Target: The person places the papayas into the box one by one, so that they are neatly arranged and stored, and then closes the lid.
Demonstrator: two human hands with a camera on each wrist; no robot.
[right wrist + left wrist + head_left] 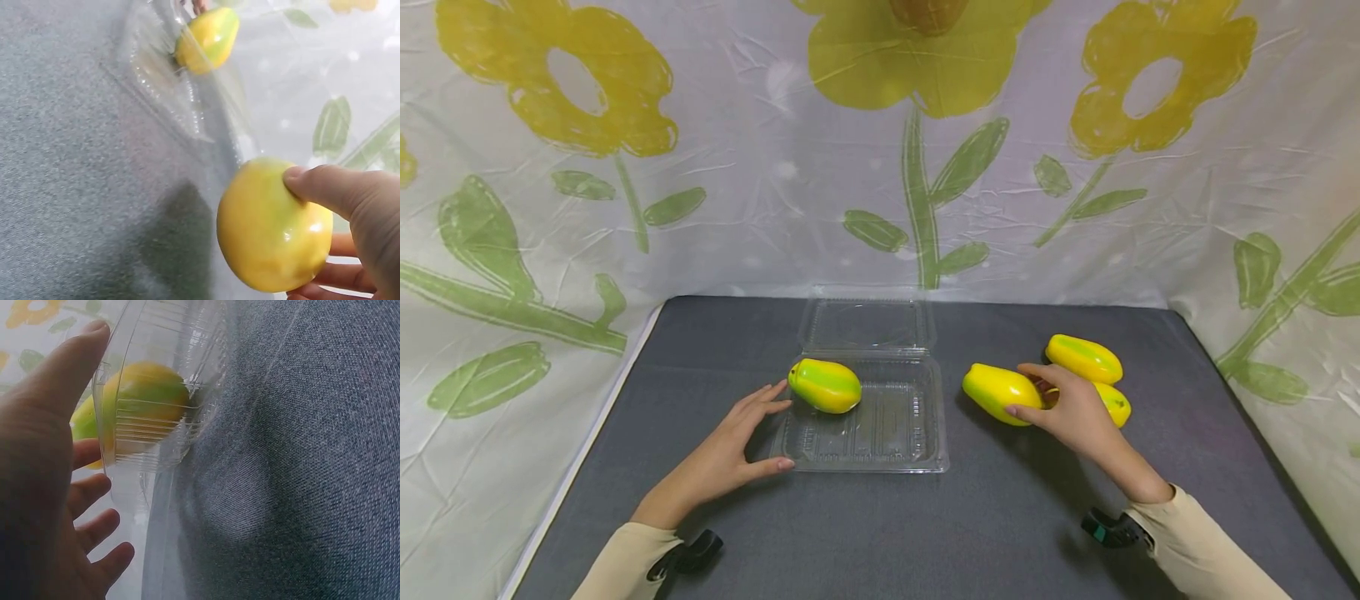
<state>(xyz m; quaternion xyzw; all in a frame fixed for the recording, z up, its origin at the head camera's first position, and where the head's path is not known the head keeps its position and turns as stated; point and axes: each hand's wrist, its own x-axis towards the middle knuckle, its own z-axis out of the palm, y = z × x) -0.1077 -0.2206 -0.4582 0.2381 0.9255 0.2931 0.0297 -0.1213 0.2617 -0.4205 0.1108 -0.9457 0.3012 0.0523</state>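
In the head view my right hand [1078, 412] grips a yellow-green papaya [1002, 393] at its right end. The right wrist view shows the thumb on top of this papaya [272, 228] and fingers beneath. My left hand [730, 450] spreads beside a clear plastic clamshell box [887, 471], its fingertips and thumb right at the left rim. Another papaya [826, 386] lies in the left part of the box, its stem end over the rim. Through the ribbed wall in the left wrist view that papaya [150, 394] shows close to the fingers.
Two more papayas lie at the right: one farther back [1084, 358] and one partly hidden behind my right hand [1114, 403]. The box's lid [868, 323] is folded back toward the flowered cloth backdrop [737, 208]. Dark grey cloth covers the table [865, 533].
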